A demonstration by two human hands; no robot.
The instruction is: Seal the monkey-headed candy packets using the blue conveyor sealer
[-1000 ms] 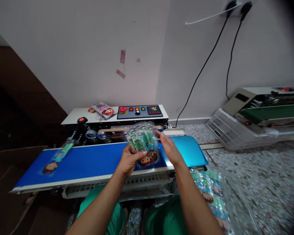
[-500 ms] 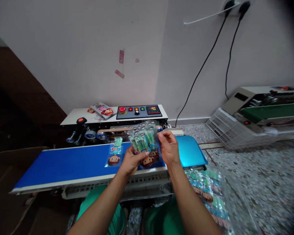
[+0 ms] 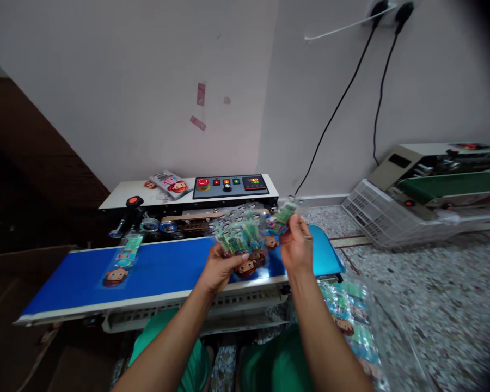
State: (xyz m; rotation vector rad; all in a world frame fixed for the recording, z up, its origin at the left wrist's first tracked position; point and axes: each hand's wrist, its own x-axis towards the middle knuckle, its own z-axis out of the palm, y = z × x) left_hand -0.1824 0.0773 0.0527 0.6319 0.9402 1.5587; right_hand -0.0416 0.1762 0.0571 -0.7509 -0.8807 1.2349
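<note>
My left hand (image 3: 219, 270) is closed on a fanned bundle of clear plastic packets (image 3: 239, 238), with green contents, loops at the top and a cartoon face at the bottom. Pinched in my right hand (image 3: 297, 247) is a single tilted packet of the same kind (image 3: 285, 215), just right of the bundle. Both hands are over the blue conveyor belt (image 3: 167, 261) of a band sealing machine. Another packet (image 3: 122, 261) lies on the belt's left part, its top edge by the machine's rollers.
The machine's control panel (image 3: 231, 186) has a red button and a lit display. A grey packet (image 3: 170, 184) rests on its top. More packets (image 3: 353, 321) lie at lower right. A white basket (image 3: 378, 215) stands under a second machine with a green belt (image 3: 449, 188). A black cable (image 3: 343, 98) runs down the wall.
The packet on the belt has travelled left. My right hand has moved slightly right and up, drawing one packet away from the bundle. The left hand keeps its place.
</note>
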